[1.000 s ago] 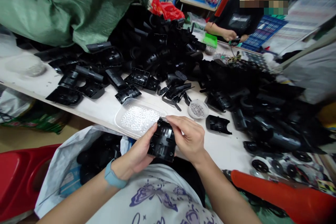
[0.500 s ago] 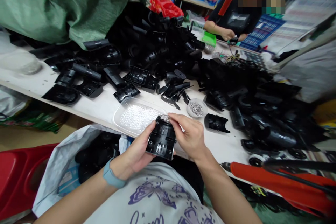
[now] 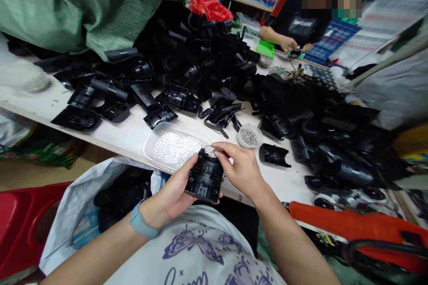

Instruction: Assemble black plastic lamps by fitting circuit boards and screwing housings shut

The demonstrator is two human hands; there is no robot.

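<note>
Over the near edge of the table (image 3: 284,185), the left hand (image 3: 170,191) curls firmly around a black plastic housing (image 3: 204,177), steadying it, while the half-open right hand (image 3: 242,171) pinches its far end. Just beyond lies a clear tray (image 3: 145,153) of white beads (image 3: 174,148); to its right, a round dish (image 3: 239,139) holds steel balls (image 3: 249,137). Near left, a white sack (image 3: 63,227) holds black parts (image 3: 117,200).

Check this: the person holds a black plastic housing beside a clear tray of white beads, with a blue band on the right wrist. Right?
No: the blue band is on the left wrist, not the right, as the head view shows. Otherwise fine: the left hand and right hand hold the black plastic housing beside the clear tray.
</note>
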